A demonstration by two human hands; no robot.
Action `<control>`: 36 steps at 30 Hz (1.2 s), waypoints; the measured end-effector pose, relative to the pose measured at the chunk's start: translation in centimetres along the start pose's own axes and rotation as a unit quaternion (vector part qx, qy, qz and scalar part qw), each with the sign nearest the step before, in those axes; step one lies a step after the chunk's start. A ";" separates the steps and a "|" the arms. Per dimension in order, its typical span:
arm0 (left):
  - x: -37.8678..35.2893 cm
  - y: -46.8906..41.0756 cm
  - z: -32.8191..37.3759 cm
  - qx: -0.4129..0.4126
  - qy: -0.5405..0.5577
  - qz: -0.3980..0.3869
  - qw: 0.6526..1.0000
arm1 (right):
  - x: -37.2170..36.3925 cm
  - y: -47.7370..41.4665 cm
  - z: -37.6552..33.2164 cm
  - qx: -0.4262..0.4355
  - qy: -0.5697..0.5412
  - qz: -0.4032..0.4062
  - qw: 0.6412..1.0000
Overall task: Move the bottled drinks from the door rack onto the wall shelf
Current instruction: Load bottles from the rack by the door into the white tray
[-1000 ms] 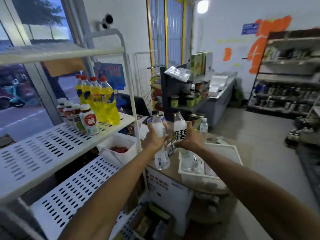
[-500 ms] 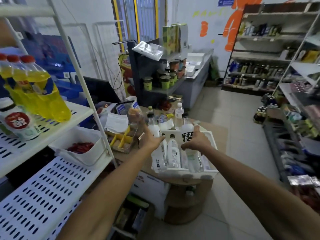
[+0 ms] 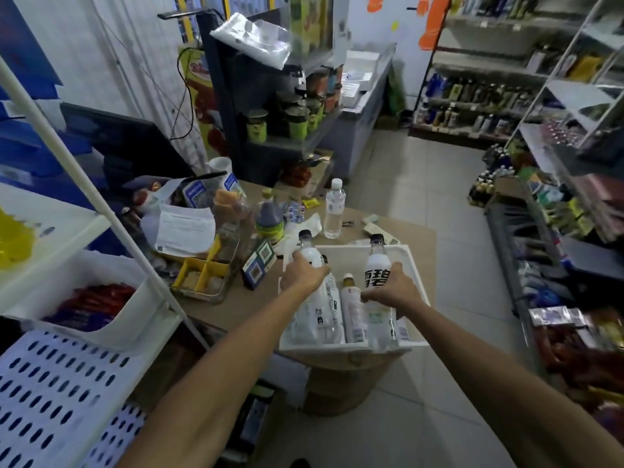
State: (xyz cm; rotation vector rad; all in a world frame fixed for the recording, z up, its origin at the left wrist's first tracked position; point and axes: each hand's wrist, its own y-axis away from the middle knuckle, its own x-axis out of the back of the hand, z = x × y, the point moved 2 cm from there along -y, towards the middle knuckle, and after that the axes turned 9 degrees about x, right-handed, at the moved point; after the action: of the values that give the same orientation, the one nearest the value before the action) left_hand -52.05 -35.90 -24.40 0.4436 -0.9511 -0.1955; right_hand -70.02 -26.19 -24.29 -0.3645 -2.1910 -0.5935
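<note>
Left hand: fingers wrapped round the upper body of a clear bottle, black cap up, leaning slightly left. Right hand: fingers curled round a labelled bottle with big black characters on white and a black cap, close to upright. I read both as full grips.

Both bottles are over a white bin. The labelled bottle's base crosses the bin's near rim from my view, so it's lifted above it. I can't tell whether the clear bottle's base touches the bin floor. Between the two, a third bottle with a pale yellow cap sits in the bin. There are more behind it, partly hidden.

The bin is on the brown tabletop, at its near edge. Also on the tabletop:
- QR stand, just beside the bin's left side
- yellow tray, left of the stand
- paper sheet, behind the tray
- dark bottle with a green label
- water bottle, upright, behind the bin and apart from it

Far left I see a white perforated rack. It carries a tub of red packets and, on a higher level, a yellow drink at the frame edge. Stocked shelves line the right side.
</note>
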 end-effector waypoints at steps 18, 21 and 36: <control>-10.8 -2.2 6.1 -0.071 -0.230 0.004 0.971 | -2.4 -8.4 6.0 -0.041 -0.040 -0.079 0.995; -11.9 -2.1 6.4 -0.079 -0.311 0.004 0.947 | -1.7 -8.7 6.3 -0.044 -0.048 -0.091 0.994; -15.4 -0.8 3.3 -0.199 -0.587 0.046 0.784 | -1.3 -9.5 6.8 -0.081 -0.061 -0.137 0.985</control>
State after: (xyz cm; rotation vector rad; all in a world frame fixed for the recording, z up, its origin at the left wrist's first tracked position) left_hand -63.55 -32.16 -34.50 -0.2010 -2.1002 -0.6103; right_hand -77.83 -30.74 -31.88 -0.1873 -2.3364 -0.9273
